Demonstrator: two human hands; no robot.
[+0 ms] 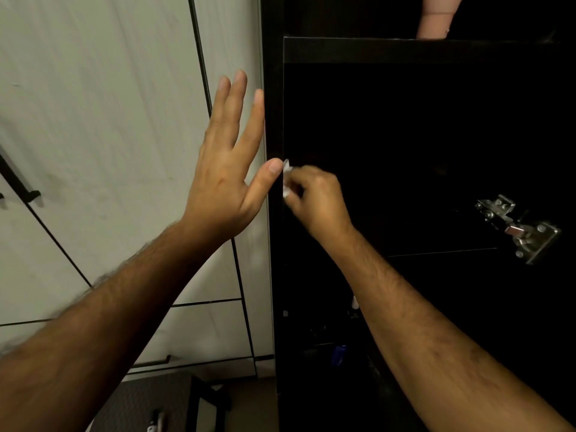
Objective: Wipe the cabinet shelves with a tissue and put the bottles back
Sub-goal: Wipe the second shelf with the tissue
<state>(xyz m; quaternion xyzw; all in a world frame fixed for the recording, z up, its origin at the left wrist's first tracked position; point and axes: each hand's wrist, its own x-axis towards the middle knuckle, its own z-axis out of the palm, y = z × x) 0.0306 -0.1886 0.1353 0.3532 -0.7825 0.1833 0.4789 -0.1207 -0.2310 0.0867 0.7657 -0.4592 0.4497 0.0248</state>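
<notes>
- My left hand (224, 169) is spread flat, fingers straight, thumb against the dark cabinet (405, 51) front edge
- My right hand (314, 201) has fingers curled, pinching the white tissue (286, 179) just inside that edge
- Metal hinge (517, 227) gleams at right

left hand (229, 169) left of cabinet (276, 120) | right hand (314, 198), tissue (286, 179) inside

Dark cabinet shelf (405, 49), pinkish bottle (436, 23) standing on it
</notes>
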